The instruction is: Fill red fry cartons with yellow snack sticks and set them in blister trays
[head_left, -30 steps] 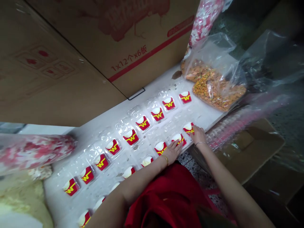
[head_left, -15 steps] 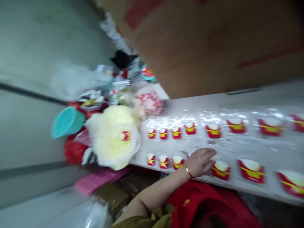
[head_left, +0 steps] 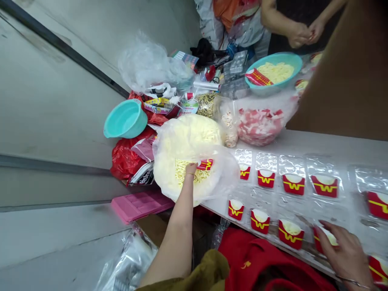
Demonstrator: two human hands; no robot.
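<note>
My left hand (head_left: 190, 169), with a gold bracelet at the wrist, reaches into an open plastic bag (head_left: 169, 137) of small pale-yellow sticks (head_left: 182, 169). Its fingertips are too small and partly hidden to read. Touching or just beside them is a red toy fries carton (head_left: 206, 164) with a yellow W, lying on the sticks. My right hand (head_left: 348, 246) is over the table, its fingers apart around another red carton (head_left: 318, 242), which it partly covers. Several more cartons (head_left: 290, 233) with whitish tops lie in two rows on clear plastic packs (head_left: 292, 163).
Behind the bag sit a clear bag of pink-and-white pieces (head_left: 260, 125) and a turquoise basin (head_left: 289, 60) of yellow sticks. Another turquoise basin (head_left: 125, 121) stands left, above a red bag (head_left: 121, 157). A large cardboard box (head_left: 348, 93) blocks the right back. Another person's hands (head_left: 303, 35) are beyond.
My left hand has gone from the cartons on the table into the bag of sticks. My right hand has come into view at the lower right. The view has shifted left.
</note>
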